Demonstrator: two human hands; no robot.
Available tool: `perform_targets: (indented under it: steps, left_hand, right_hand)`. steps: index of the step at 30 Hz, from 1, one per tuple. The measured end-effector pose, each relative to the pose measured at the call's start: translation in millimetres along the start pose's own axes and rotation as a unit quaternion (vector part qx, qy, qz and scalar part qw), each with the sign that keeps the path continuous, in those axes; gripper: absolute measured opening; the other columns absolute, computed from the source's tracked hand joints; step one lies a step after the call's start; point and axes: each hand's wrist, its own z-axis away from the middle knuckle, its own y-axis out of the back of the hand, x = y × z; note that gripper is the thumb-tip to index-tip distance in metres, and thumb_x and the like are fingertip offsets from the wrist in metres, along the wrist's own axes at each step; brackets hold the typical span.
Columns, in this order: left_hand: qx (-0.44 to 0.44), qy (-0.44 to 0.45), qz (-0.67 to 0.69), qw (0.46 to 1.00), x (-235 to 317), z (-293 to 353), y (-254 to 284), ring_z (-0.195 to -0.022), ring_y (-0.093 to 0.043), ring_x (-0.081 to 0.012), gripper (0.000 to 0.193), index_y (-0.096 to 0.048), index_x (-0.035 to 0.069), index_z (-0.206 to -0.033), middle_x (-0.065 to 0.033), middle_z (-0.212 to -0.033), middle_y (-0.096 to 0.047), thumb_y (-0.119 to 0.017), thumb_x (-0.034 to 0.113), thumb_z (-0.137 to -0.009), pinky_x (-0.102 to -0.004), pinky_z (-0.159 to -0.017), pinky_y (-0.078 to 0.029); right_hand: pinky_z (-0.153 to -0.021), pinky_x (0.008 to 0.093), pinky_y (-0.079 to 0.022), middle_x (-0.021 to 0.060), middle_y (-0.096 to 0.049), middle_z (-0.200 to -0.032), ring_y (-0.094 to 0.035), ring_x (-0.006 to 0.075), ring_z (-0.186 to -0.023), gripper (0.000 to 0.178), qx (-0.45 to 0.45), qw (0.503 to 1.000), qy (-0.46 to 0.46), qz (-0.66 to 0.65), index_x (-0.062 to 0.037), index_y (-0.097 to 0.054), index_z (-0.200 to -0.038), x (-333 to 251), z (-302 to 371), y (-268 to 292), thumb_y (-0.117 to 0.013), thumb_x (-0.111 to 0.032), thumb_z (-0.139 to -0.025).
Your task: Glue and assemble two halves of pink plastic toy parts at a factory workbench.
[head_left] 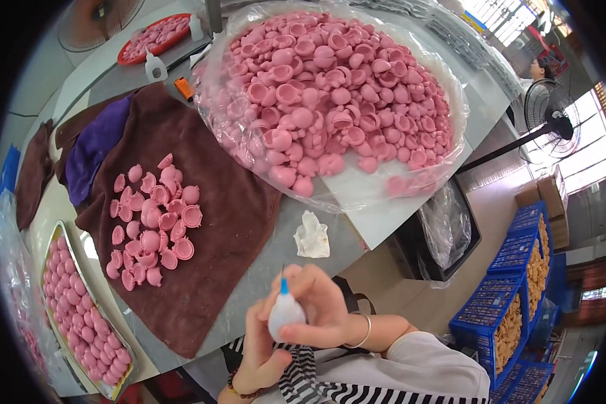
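Close to my body, above the table's near edge, I hold a small white squeeze bottle [287, 316] upright, its blue tip ending in a thin needle. My right hand [324, 299] is closed round it, thumb pressed on its side. My left hand [257, 350] is at its left side, fingers curled against it; the contact is partly hidden. Just beyond lies a crumpled white tissue [312, 236]. To the left, loose pink hollow shell pieces and rounded caps [151, 222] are spread on a brown cloth [202, 283].
A big clear plastic bag [461, 121] heaped with similar pink pieces fills the far table. A tray [129, 377] of pink pieces stands at left, a red tray [156, 48] at far left. Black bin [468, 222], blue crates [501, 269] and a fan [551, 121] stand right.
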Motion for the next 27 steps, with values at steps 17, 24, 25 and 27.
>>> perform_targets:
  steps: [17, 24, 25, 27]
  left_hand:
    - [-0.297, 0.139, -0.18, 0.927, -128, -72, -68, -0.06, -0.049, -0.0124, 0.026, -0.054, 0.001, -0.096, -0.0061, -0.07, -0.054, -0.056, 0.024, -0.083, -0.0264, -0.055, -0.04]
    - [-0.212, 0.036, -0.351, 0.911, -263, -102, -56, -0.068, -0.06, -0.0294, 0.04, -0.054, 0.004, -0.105, -0.0172, -0.074, -0.06, -0.058, 0.036, -0.08, -0.0367, -0.061, -0.045]
    - [-0.215, 0.054, -0.367, 0.903, -254, -106, -57, -0.07, -0.06, -0.0301, 0.04, -0.055, 0.005, -0.104, -0.0176, -0.076, -0.06, -0.058, 0.036, -0.08, -0.0374, -0.062, -0.045]
    - [-0.245, 0.094, -0.359, 0.896, -239, -106, -62, -0.071, -0.06, -0.0305, 0.038, -0.055, 0.004, -0.103, -0.0174, -0.077, -0.061, -0.057, 0.035, -0.08, -0.0377, -0.061, -0.045]
  right_hand:
    - [-0.073, 0.0295, -0.044, 0.0127, -0.062, -0.085, -0.058, 0.0204, -0.08, 0.026, 0.532, 0.574, 0.115, 0.611, -0.002, -0.064, -0.093, -138, 20, 375, -0.062, -0.021, -0.075]
    - [-0.077, 0.0429, -0.045, 0.0202, -0.062, -0.087, -0.058, 0.0366, -0.085, 0.029, 0.387, 0.486, -0.085, 0.779, -0.0037, -0.064, -0.087, -146, -31, 413, -0.053, -0.029, -0.077]
    - [-0.077, 0.0443, -0.045, 0.0234, -0.06, -0.089, -0.058, 0.0376, -0.086, 0.029, 0.369, 0.483, -0.133, 0.783, -0.0016, -0.061, -0.086, -155, -31, 403, -0.052, -0.028, -0.078]
    - [-0.075, 0.0431, -0.045, 0.0256, -0.059, -0.087, -0.058, 0.0381, -0.084, 0.03, 0.359, 0.404, -0.139, 0.83, 0.0024, -0.054, -0.092, -162, -17, 398, -0.053, -0.024, -0.077]
